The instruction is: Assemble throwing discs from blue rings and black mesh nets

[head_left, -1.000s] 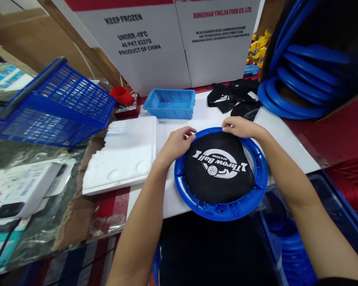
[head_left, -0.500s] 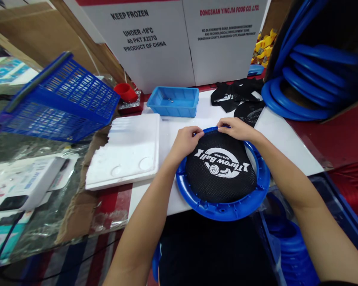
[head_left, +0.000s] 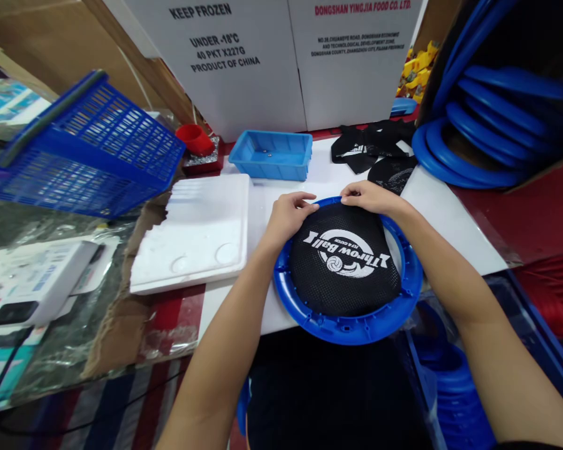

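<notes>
A blue plastic ring lies on the white board at the table's near edge. Over it lies a black mesh net printed with a white "Throw Ball" logo. My left hand pinches the net's far left edge at the ring's rim. My right hand grips the net's far edge, close beside the left hand. A strip of white board shows inside the ring on its right, where the net does not reach.
A small blue tray, a red cup and more black nets lie further back. A white foam slab and a tilted blue basket stand left. Blue rings are stacked right, white cartons behind.
Both hands have moved closer together along the net's far edge. The ring and net stay in the same place; the view has shifted slightly.
</notes>
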Action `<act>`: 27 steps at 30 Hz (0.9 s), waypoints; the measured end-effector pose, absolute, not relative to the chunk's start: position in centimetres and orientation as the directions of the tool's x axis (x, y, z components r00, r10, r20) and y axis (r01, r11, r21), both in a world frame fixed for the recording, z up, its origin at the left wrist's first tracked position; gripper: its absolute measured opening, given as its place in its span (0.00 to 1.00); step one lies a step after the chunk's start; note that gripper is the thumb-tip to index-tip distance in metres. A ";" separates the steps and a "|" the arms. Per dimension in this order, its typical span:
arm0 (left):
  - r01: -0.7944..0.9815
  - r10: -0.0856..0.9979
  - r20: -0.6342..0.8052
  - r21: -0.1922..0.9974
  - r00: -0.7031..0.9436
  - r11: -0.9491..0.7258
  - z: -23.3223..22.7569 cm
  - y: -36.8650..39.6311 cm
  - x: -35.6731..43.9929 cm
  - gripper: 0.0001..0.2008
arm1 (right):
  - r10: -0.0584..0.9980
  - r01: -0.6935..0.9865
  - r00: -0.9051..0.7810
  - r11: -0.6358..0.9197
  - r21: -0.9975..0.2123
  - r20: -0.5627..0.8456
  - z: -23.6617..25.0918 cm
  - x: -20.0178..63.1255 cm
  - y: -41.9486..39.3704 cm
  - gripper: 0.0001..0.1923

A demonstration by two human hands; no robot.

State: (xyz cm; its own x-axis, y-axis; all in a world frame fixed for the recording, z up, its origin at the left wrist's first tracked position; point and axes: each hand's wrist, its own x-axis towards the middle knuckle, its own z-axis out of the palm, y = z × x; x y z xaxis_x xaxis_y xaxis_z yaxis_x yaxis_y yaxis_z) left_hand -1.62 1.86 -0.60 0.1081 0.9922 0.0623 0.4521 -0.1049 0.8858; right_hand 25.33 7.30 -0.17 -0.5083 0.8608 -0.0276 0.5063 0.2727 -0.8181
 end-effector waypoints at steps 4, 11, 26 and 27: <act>0.462 0.990 0.015 0.883 0.140 -0.079 -0.8 2.2 -1.8 0.19 | 0.853 0.524 -0.522 0.327 -0.787 0.006 0.0 25.0 7.0 0.09; 0.547 0.981 0.142 0.814 0.135 -0.193 -1.2 2.5 -1.3 0.12 | 0.890 0.669 -0.448 0.394 -0.630 0.082 0.5 24.0 6.1 0.06; 0.555 0.769 0.262 0.563 0.584 -0.613 0.5 0.0 0.9 0.11 | 0.680 0.558 -0.727 0.504 -0.659 -0.095 3.6 25.8 3.9 0.16; 0.549 0.766 0.285 0.559 0.576 -0.621 0.7 -0.3 1.1 0.11 | 0.663 0.539 -0.744 0.523 -0.660 -0.082 3.4 25.4 3.8 0.16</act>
State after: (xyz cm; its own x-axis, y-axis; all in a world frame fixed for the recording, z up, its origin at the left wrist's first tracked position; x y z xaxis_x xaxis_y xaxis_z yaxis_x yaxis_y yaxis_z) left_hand 1.08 -0.31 0.70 0.5765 0.7657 0.2853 0.5488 -0.6215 0.5591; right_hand 25.43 3.76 3.43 -0.7437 0.6634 -0.0823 0.5394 0.5228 -0.6601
